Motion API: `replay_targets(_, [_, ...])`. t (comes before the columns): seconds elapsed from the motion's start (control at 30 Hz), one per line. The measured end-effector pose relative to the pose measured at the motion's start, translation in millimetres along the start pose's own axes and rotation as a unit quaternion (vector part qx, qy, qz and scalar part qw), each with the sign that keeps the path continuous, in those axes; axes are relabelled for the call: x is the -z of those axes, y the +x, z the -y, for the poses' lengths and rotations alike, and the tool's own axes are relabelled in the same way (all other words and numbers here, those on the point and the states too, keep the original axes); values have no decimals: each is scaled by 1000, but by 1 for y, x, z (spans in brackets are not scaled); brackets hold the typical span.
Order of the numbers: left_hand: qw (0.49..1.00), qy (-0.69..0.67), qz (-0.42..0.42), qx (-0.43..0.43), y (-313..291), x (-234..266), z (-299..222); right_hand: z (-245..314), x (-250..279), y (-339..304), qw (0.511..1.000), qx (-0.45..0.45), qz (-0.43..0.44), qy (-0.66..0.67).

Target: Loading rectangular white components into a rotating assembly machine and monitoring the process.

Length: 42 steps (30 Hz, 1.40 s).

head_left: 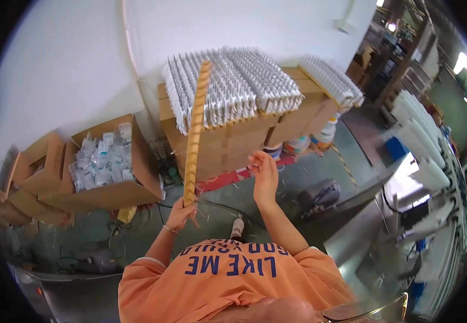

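Note:
My left hand point(178, 215) is closed around the lower end of a long, narrow yellow-brown strip point(194, 134) with evenly spaced dark marks along it. The strip stands nearly upright in view, its far end overlapping rows of thin white spiky pieces point(212, 97) on cardboard boxes point(217, 153). Nothing is seen attached along the strip. My right hand point(265, 175) is raised in front of the boxes, to the right of the strip. Its fingers are loosely bent and apart, and I make out nothing in them.
At left, an open carton point(104, 198) holds many clear plastic pieces. Another white spiky batch point(333, 81) lies on the boxes at right. Tubs point(325, 134) stand beneath it. A dark machine point(319, 198) sits on the floor, and a rack with white panels point(422, 129) lines the right side.

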<state>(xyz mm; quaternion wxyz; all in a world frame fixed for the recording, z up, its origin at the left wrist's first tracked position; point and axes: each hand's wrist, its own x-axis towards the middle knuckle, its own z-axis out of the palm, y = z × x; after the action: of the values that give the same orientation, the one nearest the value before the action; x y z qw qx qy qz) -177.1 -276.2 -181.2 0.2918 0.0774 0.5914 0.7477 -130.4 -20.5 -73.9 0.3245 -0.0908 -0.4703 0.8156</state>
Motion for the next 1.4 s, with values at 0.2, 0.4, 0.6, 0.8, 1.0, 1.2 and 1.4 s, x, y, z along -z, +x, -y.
replay_targets(0.2, [987, -131, 74, -57, 94, -61, -50, -31, 10, 97, 985, 108, 102, -89])
replay_targets(0.4, [988, -33, 64, -134, 220, -184, -96, -27, 68, 138, 858, 267, 313, -307])
replay_targets(0.6, [837, 299, 197, -413, 300, -299, -109, 4, 124, 247, 987, 76, -95, -105])
replay_targets(0.8, [802, 374, 389, -255, 332, -258, -65, 45, 236, 384, 961, 138, -150, -185])
replay_targets(1.0, [862, 362, 354, -1, 319, -148, 32, -13, 339, 482, 953, 85, -180, -227])
replay_targets(1.2, [890, -61, -33, 451, 306, -83, 78, -61, 404, 534, 911, -7, -275, -307])
replay_targets(1.4, [888, -150, -80, 427, 296, -85, 59, -47, 400, 586, 870, -116, -310, -367])
